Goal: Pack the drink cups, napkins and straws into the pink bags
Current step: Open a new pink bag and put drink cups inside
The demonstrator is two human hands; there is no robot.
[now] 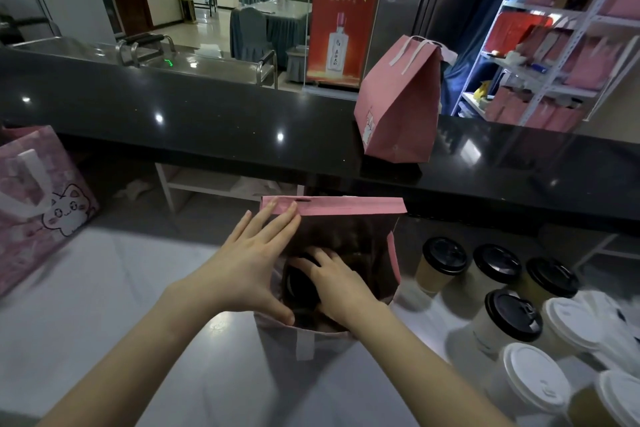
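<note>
A pink paper bag (346, 207) is steadied by the spread left hand (249, 274). Inside, below the right hand (341, 291), a black-lidded cup (298, 288) is gripped.

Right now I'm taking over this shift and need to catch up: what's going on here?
A person is packing drinks. Their left hand presses flat against the left side of an open pink paper bag on the grey counter, while the right hand reaches inside onto a black-lidded cup. More black-lidded paper cups and white-lidded paper cups wait to the right. A closed pink paper bag stands on the black ledge.
</note>
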